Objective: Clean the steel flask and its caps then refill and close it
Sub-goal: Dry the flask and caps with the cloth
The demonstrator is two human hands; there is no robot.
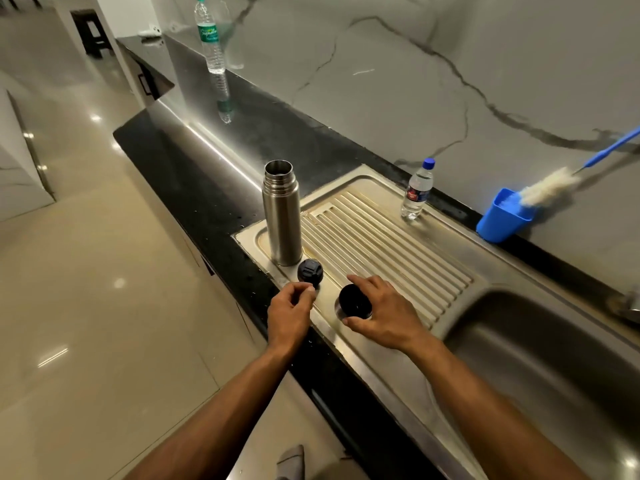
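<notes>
The steel flask (282, 213) stands upright and uncapped at the left end of the steel drainboard (381, 230). Just in front of it sits a small black stopper cap (310, 271). My left hand (290, 315) hovers right below that stopper with fingers curled, fingertips near it, holding nothing that I can see. A bigger black cup cap (354, 301) rests on the drainboard's front part. My right hand (384, 315) grips it, thumb on the near side and fingers over the far side.
A small water bottle with a blue cap (417, 190) stands at the drainboard's back. A blue cup (504, 216) holds a bottle brush (550, 185) against the wall. The sink basin (554, 358) lies right. A tall water bottle (209, 36) stands far back on the black counter.
</notes>
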